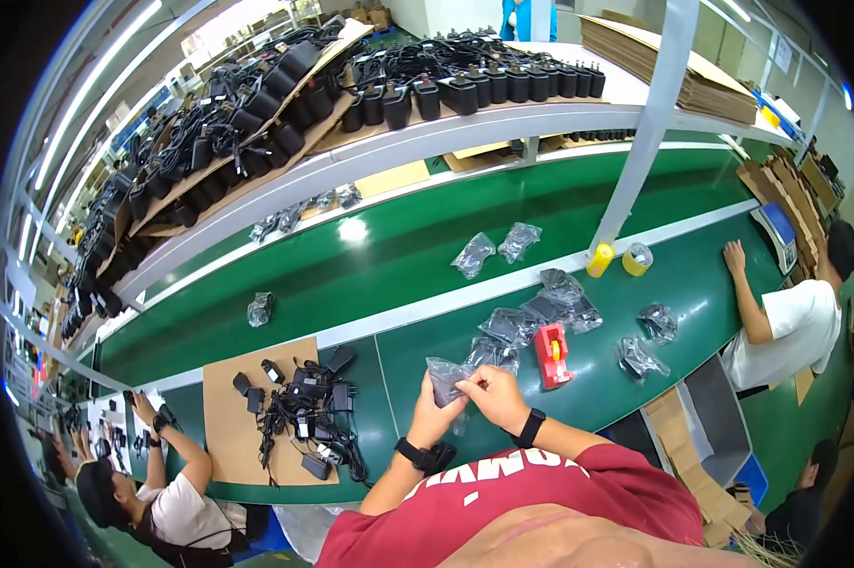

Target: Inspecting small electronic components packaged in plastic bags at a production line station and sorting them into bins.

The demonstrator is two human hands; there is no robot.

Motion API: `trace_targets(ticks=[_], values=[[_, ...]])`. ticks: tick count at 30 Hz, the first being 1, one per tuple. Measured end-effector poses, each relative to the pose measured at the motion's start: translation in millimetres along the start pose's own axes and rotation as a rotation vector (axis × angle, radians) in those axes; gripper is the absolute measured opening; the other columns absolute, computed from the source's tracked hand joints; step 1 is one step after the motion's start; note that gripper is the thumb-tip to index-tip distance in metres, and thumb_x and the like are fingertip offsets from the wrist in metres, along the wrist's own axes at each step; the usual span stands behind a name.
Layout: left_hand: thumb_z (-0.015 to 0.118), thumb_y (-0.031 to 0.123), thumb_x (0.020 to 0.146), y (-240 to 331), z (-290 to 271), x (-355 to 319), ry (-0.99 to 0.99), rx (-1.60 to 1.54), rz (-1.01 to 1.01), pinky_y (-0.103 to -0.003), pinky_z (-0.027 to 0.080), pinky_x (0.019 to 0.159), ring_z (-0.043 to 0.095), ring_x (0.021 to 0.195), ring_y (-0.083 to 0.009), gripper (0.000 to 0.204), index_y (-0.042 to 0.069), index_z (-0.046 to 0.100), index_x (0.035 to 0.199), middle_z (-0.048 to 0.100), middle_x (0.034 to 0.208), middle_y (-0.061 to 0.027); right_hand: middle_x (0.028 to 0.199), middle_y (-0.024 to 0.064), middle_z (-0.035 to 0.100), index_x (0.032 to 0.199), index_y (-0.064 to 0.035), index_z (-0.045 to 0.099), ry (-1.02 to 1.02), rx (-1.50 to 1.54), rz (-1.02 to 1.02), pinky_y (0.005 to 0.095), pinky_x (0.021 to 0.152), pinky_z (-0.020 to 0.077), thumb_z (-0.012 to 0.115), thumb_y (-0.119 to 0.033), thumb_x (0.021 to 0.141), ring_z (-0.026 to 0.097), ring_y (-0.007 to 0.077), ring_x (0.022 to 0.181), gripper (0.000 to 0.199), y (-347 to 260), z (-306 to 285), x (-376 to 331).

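Note:
A clear plastic bag (443, 379) with something dark grey showing through it is held up in front of me. My left hand (434, 413) is closed around its left and lower side. The fingertips of my right hand (496, 395) pinch its right edge. Just beyond my hands lies a cluster of bagged black power adapters (512, 327) on the green worktop. A red tape dispenser (552, 358) with a yellow roll stands right of them. To my left, unbagged black adapters with cables (306, 402) are heaped on a cardboard sheet (226, 431).
Two tape rolls (599, 259) stand by a shelf post (640, 170). More bagged adapters (656, 322) lie to the right. Beyond the metal rail runs a green conveyor belt (380, 251) with a few bags. Adapters crowd the shelf (484, 90) above. Co-workers sit left and right; a grey bin (716, 431) stands at right.

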State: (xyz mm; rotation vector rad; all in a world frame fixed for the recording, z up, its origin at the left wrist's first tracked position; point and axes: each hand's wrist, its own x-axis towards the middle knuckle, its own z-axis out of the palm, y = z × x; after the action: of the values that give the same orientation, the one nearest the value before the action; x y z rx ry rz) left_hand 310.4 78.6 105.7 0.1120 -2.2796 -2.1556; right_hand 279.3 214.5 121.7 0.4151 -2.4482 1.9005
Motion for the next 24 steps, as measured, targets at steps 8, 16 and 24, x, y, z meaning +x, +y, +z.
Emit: trace_targets(ticks=[8,16,24], values=[[0.065,0.011,0.071,3.1,-12.7,-7.9,-0.206,-0.489,-0.047,-0.028,0.037,0.087,0.046,0.101,-0.0155,0.065,0.001,0.028,0.124,0.046,0.11,-0.007,0.06,0.0059,0.057,0.062,-0.0003,0.054,-0.095,0.215,0.22,0.023,0.049,0.042,0.066,-0.016,0.073,0.053,0.0092,0.054,0.023,-3.0,-1.5,-2.6],[0.06,0.009,0.071,5.6,-17.1,-10.8,-0.19,-0.192,-0.008,-0.027,0.037,0.087,0.044,0.102,-0.0135,0.064,0.001,0.027,0.125,0.045,0.109,-0.0067,0.064,0.0072,0.059,0.067,0.0034,0.056,-0.237,0.413,0.35,0.0229,0.056,0.0493,0.067,-0.011,0.073,0.058,0.0106,0.059,0.019,-2.3,-3.0,-1.6],[0.065,0.014,0.067,6.0,-14.6,-12.2,-0.384,-0.565,-0.209,-0.026,0.041,0.079,0.048,0.092,-0.0131,0.063,0.003,0.033,0.119,0.047,0.103,-0.0056,0.073,0.0106,0.057,0.089,-0.0025,0.037,-0.382,0.818,0.519,0.0298,0.058,0.0531,0.059,0.001,0.075,0.06,0.0181,0.065,0.026,-11.5,-10.3,-0.3]])
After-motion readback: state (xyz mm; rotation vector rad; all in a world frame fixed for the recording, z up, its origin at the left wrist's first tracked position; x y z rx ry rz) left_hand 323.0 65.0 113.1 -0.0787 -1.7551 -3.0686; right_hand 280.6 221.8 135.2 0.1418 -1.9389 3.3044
